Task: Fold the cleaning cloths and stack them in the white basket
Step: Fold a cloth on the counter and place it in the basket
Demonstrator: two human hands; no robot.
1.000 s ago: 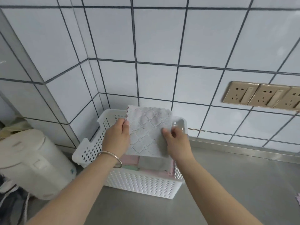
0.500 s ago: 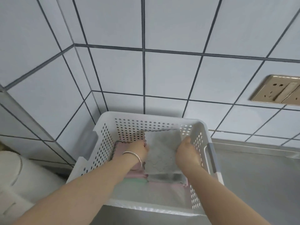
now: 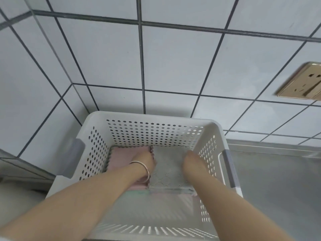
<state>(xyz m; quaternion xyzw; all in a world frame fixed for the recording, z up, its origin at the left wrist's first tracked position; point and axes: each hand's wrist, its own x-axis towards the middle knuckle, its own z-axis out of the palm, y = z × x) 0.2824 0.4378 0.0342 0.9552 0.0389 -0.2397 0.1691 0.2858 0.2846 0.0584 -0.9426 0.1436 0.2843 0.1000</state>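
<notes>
Both hands are down inside the white basket (image 3: 157, 117), one on each side of a folded grey cloth (image 3: 167, 168). The left hand (image 3: 145, 161) sits at the cloth's left edge, the right hand (image 3: 190, 160) at its right edge, close to the basket's right wall. My guess is they're there to keep the fold from springing open while the cloth settles flat and square on the pile. The fingers of both hands point down and away from the camera, so I honestly can't tell if they're pinching the cloth or just lying on it.

The grey cloth sits in the far right corner of the basket, on top of other folded ones; a pink edge pokes out underneath along its near side. Right beside it, touching, is a pink cloth (image 3: 121, 156) in the far left corner with a mint green cloth (image 3: 137, 193) under it. So two neat stacks along the back wall, near half of the basket bare.

The basket is pushed into the corner of a grey metal surface (image 3: 278, 188), against white tiled walls (image 3: 173, 66) with dark grout. A gold wall socket (image 3: 303, 82) is up on the right. There's a bangle (image 3: 145, 169) on the left wrist.
</notes>
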